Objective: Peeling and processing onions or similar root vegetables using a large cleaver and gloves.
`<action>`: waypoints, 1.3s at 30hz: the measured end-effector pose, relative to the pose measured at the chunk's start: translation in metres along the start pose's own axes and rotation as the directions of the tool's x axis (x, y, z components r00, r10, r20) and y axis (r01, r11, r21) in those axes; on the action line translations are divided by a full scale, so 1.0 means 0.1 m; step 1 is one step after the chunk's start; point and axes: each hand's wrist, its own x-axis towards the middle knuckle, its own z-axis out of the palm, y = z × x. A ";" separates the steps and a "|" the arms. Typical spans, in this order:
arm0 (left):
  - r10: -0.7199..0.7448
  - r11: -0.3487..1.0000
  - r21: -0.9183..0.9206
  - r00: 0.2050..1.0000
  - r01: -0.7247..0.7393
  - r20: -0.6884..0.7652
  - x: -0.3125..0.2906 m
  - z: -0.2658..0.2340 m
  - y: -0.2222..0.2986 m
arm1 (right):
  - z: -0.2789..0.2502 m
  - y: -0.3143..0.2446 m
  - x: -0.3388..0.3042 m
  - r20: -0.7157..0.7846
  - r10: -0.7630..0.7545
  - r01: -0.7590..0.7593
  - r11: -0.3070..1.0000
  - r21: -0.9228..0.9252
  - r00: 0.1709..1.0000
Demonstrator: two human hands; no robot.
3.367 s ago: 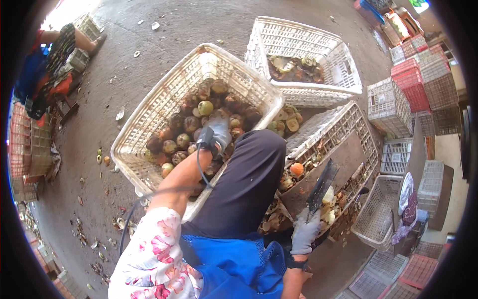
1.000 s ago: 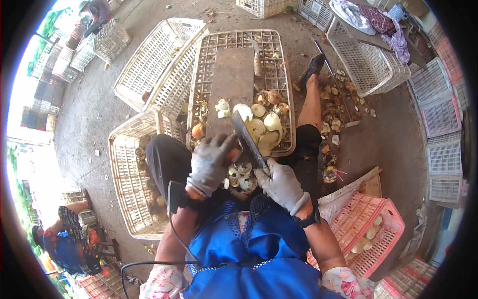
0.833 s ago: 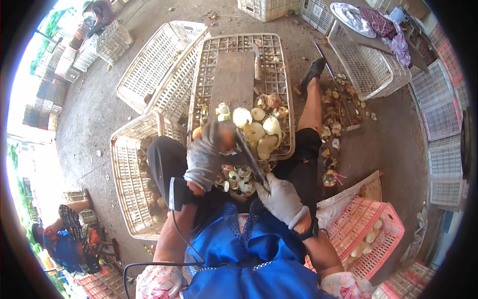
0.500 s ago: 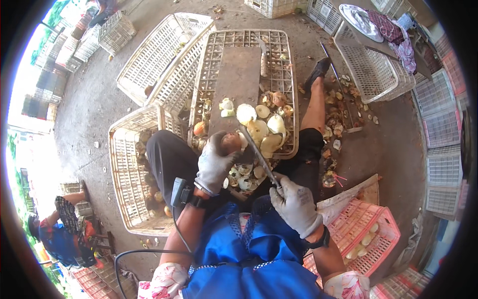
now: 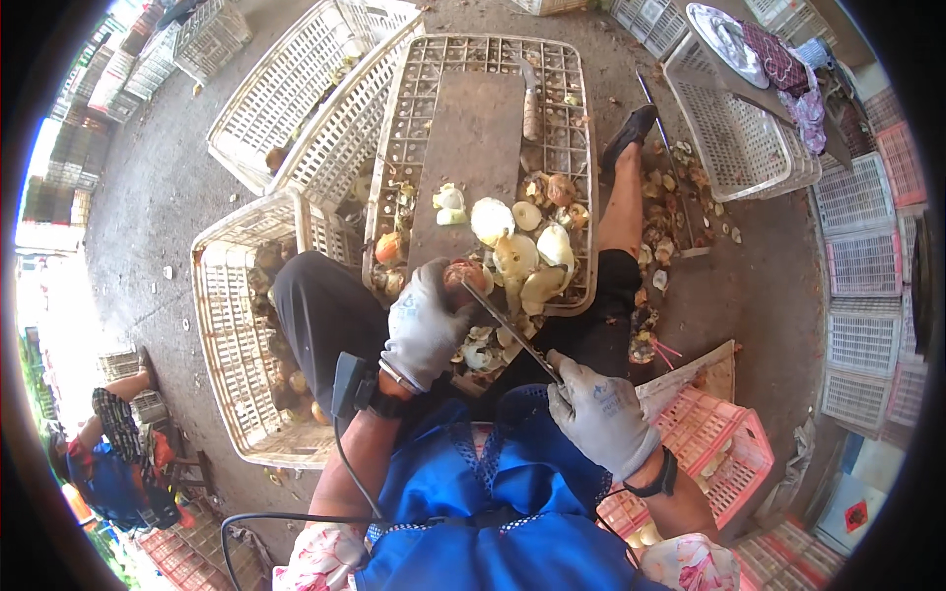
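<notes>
Bright daylight from the left, dimmer at right.
Left edge burns out to white, glare paling the floor (image 5: 133,246) there; trousers (image 5: 327,300) read near black. Centre fairly crisp; crates (image 5: 855,320) at right bend toward the dark fisheye rim.

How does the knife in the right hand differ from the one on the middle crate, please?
The held knife slants leftward from the right hand; the lying knife rests untouched on the middle crate. The held knife looks longer than the lying knife. The hand largely hides the held knife's handle; the lying knife's brown handle shows plainly. Both blades point away from the person.
</notes>
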 end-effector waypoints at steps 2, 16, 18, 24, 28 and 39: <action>0.029 1.000 -0.011 1.000 -0.029 -0.012 -0.02 0.01 0.02 | -0.06 -0.05 0.03 0.076 0.020 -0.016 0.999 -0.045 0.997; 0.270 0.963 0.072 0.932 -0.260 -0.244 -0.17 0.29 -0.15 | 0.48 0.18 0.93 -0.079 -0.121 0.126 0.991 0.052 0.989; 0.275 0.961 0.046 0.929 -0.272 -0.248 -0.18 0.33 -0.19 | 0.65 0.24 0.85 -0.025 0.091 -0.064 0.851 0.521 0.996; 0.120 0.993 0.044 0.951 -0.112 -0.284 -0.22 0.25 -0.04 | 0.78 0.09 0.54 0.045 0.366 -0.206 0.414 0.886 0.929; 0.116 0.986 0.144 0.969 -0.085 -0.217 -0.16 0.18 -0.14 | 0.70 0.09 0.25 -0.272 0.108 0.062 0.834 0.548 0.956; -0.124 0.992 -0.066 0.970 0.112 -0.211 -0.22 0.08 0.00 | 0.71 -0.02 0.24 -0.164 0.145 -0.033 0.837 0.546 0.976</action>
